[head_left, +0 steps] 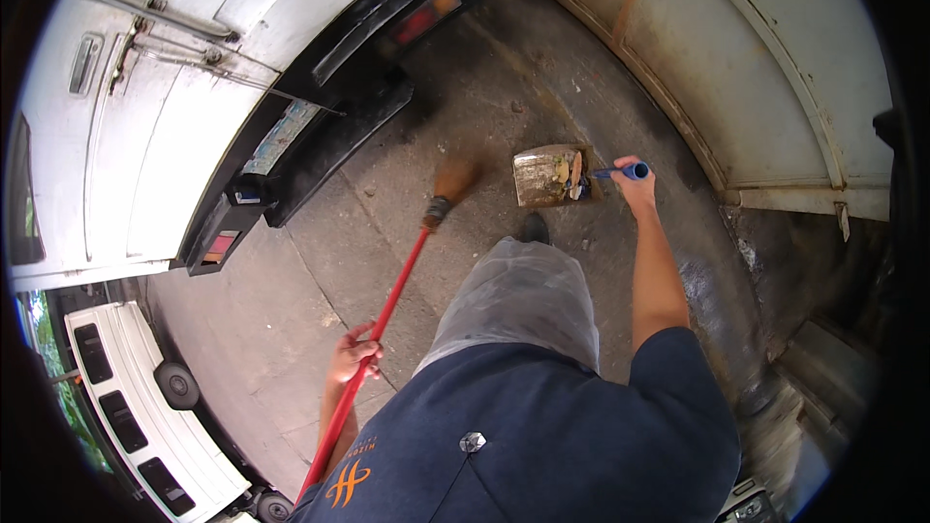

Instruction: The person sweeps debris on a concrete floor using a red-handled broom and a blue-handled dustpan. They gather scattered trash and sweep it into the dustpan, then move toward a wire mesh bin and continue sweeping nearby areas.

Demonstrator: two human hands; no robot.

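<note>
My left hand (356,353) is closed around the red handle of a broom (392,298), which slants up and away across the floor. The broom's brown bristle head (455,178), slightly blurred, is down by the concrete, left of a dustpan. In my right hand (635,190) is the blue handle (635,171) of that dustpan (539,177). Its worn, dirty pan rests on or close to the floor. Bits of debris (573,174), some yellowish and some pale, lie in the pan beside the handle.
A white vehicle's rear (203,136) with a black bumper (339,140) stands at the left. A rusty, pale metal panel (736,68) rises at the upper right. Farther off at the lower left is a white van (145,407). My shoe (534,228) is just below the dustpan.
</note>
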